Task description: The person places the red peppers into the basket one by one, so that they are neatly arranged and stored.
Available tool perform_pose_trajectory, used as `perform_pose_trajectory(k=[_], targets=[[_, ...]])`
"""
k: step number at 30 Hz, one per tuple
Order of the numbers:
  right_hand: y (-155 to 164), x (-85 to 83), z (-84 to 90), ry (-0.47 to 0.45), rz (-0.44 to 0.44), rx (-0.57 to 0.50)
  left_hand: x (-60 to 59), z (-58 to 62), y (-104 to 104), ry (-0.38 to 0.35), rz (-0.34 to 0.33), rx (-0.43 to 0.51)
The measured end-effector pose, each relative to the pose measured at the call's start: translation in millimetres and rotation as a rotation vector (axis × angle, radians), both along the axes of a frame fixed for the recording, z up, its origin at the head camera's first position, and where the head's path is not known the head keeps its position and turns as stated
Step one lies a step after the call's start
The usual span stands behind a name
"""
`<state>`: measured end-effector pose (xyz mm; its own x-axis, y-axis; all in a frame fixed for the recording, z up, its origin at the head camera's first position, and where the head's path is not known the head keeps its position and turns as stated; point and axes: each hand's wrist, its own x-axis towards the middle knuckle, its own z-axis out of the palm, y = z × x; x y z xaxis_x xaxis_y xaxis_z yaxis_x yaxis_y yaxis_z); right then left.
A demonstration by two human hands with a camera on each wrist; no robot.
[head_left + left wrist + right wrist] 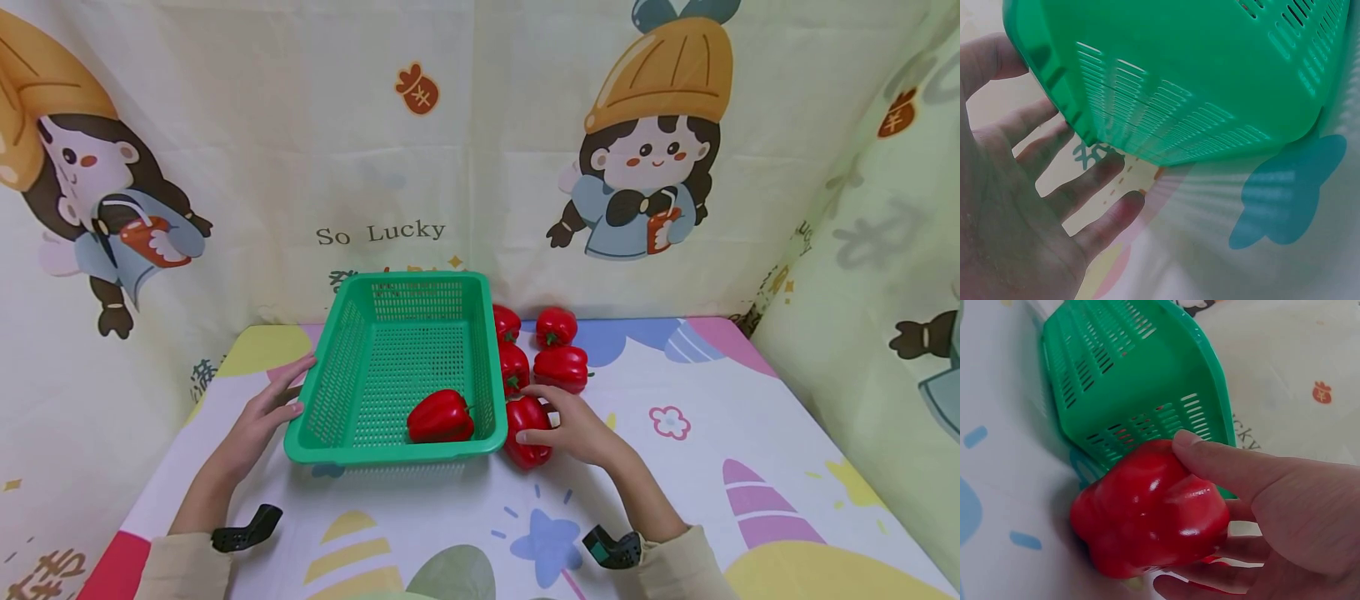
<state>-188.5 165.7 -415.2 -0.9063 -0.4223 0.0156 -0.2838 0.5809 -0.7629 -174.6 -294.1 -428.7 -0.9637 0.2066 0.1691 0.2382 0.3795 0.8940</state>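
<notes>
A green plastic basket (396, 454) with slotted walls stands on the table, a red bell pepper (441, 417) lying in its near right corner. My left hand (258, 425) is at the basket's left rim, fingers spread and fairly straight, the thumb touching the rim. Just outside the right wall, my right hand (576, 423) grips another red bell pepper (1147, 509), thumb on one side and fingers round the other. That pepper appears to sit on the table, close beside the basket. The fingertips behind it are partly hidden in the right wrist view.
Several more red bell peppers (562, 368) lie on the table behind my right hand, right of the basket; the basket's wall partly covers two of them. A printed cloth (667, 508) covers the table. Patterned fabric (517, 192) hangs behind and at both sides.
</notes>
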Motion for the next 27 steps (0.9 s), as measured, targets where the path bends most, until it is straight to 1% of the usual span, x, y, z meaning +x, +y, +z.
perform_pose_trajectory(k=[7,27], targets=[[-0.1,0.1,0.9,-0.012,0.006,0.003,0.1,-0.1,-0.2,0.003,-0.007,0.011],[3.0,0.6,5.6,0.012,0.068,-0.003,-0.2,-0.1,-0.4,0.016,-0.016,0.011]])
